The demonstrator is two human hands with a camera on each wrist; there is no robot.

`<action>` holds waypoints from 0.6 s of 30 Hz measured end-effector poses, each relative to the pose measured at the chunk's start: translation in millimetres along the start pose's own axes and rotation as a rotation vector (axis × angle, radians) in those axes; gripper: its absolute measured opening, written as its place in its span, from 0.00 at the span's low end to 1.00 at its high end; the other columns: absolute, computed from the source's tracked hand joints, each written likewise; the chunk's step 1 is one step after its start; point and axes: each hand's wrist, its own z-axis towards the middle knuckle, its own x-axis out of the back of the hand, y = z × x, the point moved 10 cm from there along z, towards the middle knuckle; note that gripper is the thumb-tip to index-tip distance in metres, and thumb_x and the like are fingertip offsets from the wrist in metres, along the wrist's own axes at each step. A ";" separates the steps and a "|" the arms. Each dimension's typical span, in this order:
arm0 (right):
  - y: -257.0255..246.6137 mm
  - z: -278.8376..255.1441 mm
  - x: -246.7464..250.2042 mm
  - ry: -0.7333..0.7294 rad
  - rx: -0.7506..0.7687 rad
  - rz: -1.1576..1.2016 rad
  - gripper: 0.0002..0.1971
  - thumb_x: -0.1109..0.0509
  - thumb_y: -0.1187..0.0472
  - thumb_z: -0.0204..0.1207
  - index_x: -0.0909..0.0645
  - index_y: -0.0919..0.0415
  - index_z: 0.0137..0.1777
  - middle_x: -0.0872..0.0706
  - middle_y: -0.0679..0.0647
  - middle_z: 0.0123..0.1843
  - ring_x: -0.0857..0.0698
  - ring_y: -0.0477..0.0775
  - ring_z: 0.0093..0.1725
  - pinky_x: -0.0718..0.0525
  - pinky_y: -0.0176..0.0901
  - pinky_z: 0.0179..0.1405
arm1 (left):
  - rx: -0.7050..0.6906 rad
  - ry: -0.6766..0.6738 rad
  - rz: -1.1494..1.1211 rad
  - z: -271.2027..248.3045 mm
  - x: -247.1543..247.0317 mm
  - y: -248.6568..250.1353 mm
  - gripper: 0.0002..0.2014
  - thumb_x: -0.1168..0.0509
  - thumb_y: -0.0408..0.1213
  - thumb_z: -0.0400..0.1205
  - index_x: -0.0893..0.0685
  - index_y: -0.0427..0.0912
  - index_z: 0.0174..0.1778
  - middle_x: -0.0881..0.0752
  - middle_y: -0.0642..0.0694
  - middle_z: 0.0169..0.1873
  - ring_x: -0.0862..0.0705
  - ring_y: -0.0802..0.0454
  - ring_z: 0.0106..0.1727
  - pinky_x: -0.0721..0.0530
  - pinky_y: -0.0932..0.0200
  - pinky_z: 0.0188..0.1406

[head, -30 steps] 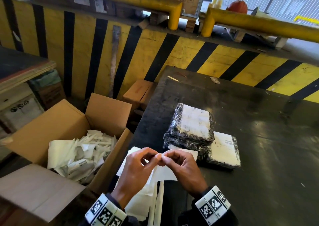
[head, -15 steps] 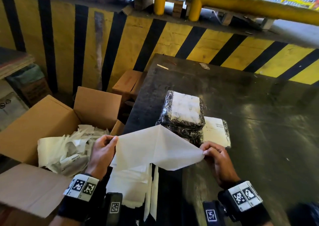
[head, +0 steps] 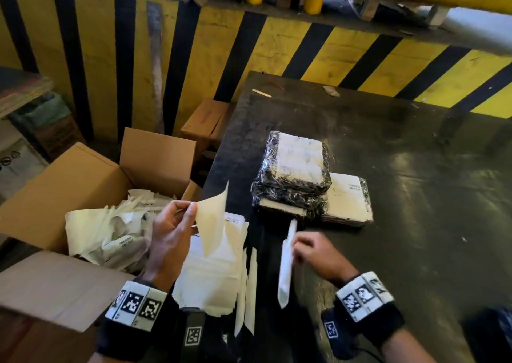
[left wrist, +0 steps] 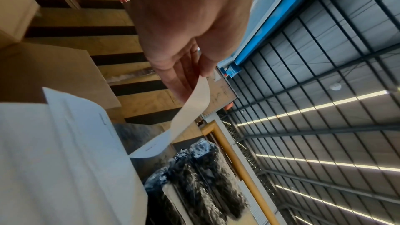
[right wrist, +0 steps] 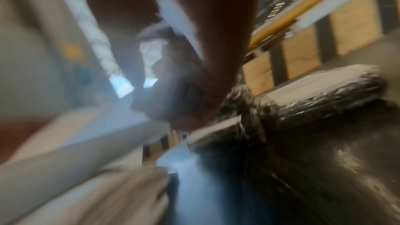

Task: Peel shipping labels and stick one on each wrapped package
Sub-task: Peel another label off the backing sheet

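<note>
My left hand point(head: 177, 224) pinches a cream backing sheet point(head: 213, 221) by its edge, above a stack of white label sheets point(head: 210, 276) at the table's near left. The same sheet point(left wrist: 190, 107) curls from my left fingers in the left wrist view. My right hand point(head: 313, 251) pinches a peeled white label point(head: 285, 265), seen edge-on, just in front of the wrapped packages. A black-wrapped package point(head: 296, 163) with a white label lies on top of others; a flatter labelled package point(head: 349, 202) lies to its right. The right wrist view is blurred; the packages point(right wrist: 324, 95) show at right.
An open cardboard box point(head: 83, 185) full of discarded backing papers point(head: 110, 232) stands left of the dark table point(head: 415, 196). A smaller closed box point(head: 205, 121) sits behind it. A yellow-and-black striped wall point(head: 277, 46) runs along the back. Two paper strips point(head: 249, 288) lie near the sheets.
The label and backing sheet have come fully apart. My left hand carried the backing up and left; my right hand turned the label edge-on near the packages. The camera tilted down.
</note>
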 end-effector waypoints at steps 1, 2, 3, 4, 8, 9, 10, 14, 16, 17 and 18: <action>3.8 2.0 -23.8 -0.126 -0.031 -0.105 0.09 0.38 0.62 0.68 0.23 0.55 0.28 0.20 0.48 0.27 0.23 0.46 0.30 0.24 0.45 0.36 | -0.009 -0.023 -0.013 -3.3 -4.1 2.2 0.04 0.38 0.32 0.83 0.18 0.40 0.45 0.10 0.49 0.35 0.11 0.56 0.38 0.11 0.63 0.35; 11.0 2.8 -44.1 -0.238 -0.068 -0.210 0.09 0.36 0.62 0.70 0.22 0.55 0.30 0.17 0.49 0.30 0.21 0.46 0.32 0.23 0.43 0.37 | -0.014 -0.043 -0.023 -6.7 -7.6 4.0 0.04 0.38 0.31 0.83 0.18 0.40 0.44 0.10 0.51 0.35 0.11 0.56 0.38 0.11 0.63 0.35; 18.7 3.1 -59.7 -0.324 -0.102 -0.325 0.08 0.35 0.62 0.73 0.19 0.57 0.33 0.14 0.53 0.34 0.19 0.47 0.35 0.22 0.41 0.37 | -0.016 -0.060 -0.032 -10.1 -10.1 5.1 0.04 0.38 0.30 0.82 0.18 0.40 0.43 0.10 0.52 0.34 0.11 0.56 0.37 0.11 0.63 0.34; 23.3 2.8 -71.1 -0.387 -0.110 -0.431 0.07 0.34 0.61 0.74 0.16 0.60 0.39 0.12 0.56 0.40 0.17 0.49 0.38 0.21 0.41 0.39 | -0.018 -0.077 -0.030 -14.5 -12.3 7.0 0.04 0.38 0.31 0.82 0.18 0.40 0.43 0.10 0.51 0.34 0.10 0.56 0.37 0.11 0.63 0.34; 30.9 1.6 -94.1 -0.475 -0.092 -0.556 0.11 0.33 0.61 0.75 0.13 0.63 0.52 0.11 0.58 0.54 0.13 0.55 0.53 0.18 0.44 0.52 | -0.032 -0.130 0.005 -39.1 -20.1 12.7 0.08 0.35 0.40 0.78 0.16 0.40 0.47 0.10 0.42 0.39 0.11 0.51 0.40 0.12 0.61 0.37; 28.8 1.1 -94.4 -0.462 -0.069 -0.573 0.11 0.33 0.60 0.75 0.13 0.63 0.53 0.11 0.57 0.55 0.13 0.55 0.55 0.18 0.44 0.54 | -0.026 -0.144 0.007 -44.4 -23.1 12.6 0.08 0.35 0.40 0.77 0.15 0.40 0.46 0.11 0.41 0.39 0.12 0.52 0.39 0.12 0.62 0.37; 25.5 1.3 -91.7 -0.437 -0.034 -0.598 0.11 0.34 0.60 0.76 0.13 0.61 0.53 0.11 0.56 0.55 0.14 0.54 0.55 0.19 0.43 0.55 | -0.019 -0.159 0.011 -48.4 -27.6 12.2 0.08 0.34 0.40 0.77 0.15 0.40 0.44 0.11 0.42 0.37 0.13 0.53 0.38 0.13 0.62 0.37; 11.5 -3.8 -58.9 -0.267 0.080 -0.408 0.10 0.34 0.59 0.77 0.13 0.62 0.41 0.09 0.57 0.41 0.17 0.44 0.38 0.22 0.38 0.40 | -0.012 -0.244 0.040 -59.7 -57.7 8.8 0.04 0.33 0.40 0.75 0.14 0.46 0.38 0.13 0.47 0.34 0.16 0.56 0.35 0.15 0.63 0.37; 18.7 -9.4 -28.2 -0.156 -0.019 -0.102 0.14 0.34 0.58 0.80 0.15 0.59 0.34 0.12 0.54 0.31 0.18 0.44 0.31 0.20 0.40 0.35 | -0.043 -0.296 0.091 -65.3 -81.9 8.2 0.03 0.33 0.42 0.76 0.14 0.51 0.38 0.14 0.48 0.33 0.17 0.57 0.35 0.16 0.62 0.37; 26.0 -14.5 -9.6 -0.078 -0.082 0.083 0.16 0.36 0.56 0.82 0.16 0.59 0.33 0.14 0.53 0.28 0.18 0.46 0.29 0.19 0.41 0.34 | -0.061 -0.313 0.112 -68.2 -97.4 8.9 0.03 0.32 0.41 0.76 0.14 0.52 0.38 0.14 0.48 0.33 0.18 0.56 0.35 0.17 0.60 0.37; 32.0 -19.1 6.4 0.003 -0.137 0.255 0.19 0.38 0.55 0.83 0.16 0.62 0.33 0.15 0.53 0.26 0.18 0.48 0.28 0.19 0.41 0.32 | -0.081 -0.324 0.136 -69.8 -110.6 9.6 0.03 0.32 0.40 0.77 0.14 0.51 0.38 0.14 0.47 0.33 0.18 0.56 0.35 0.17 0.60 0.37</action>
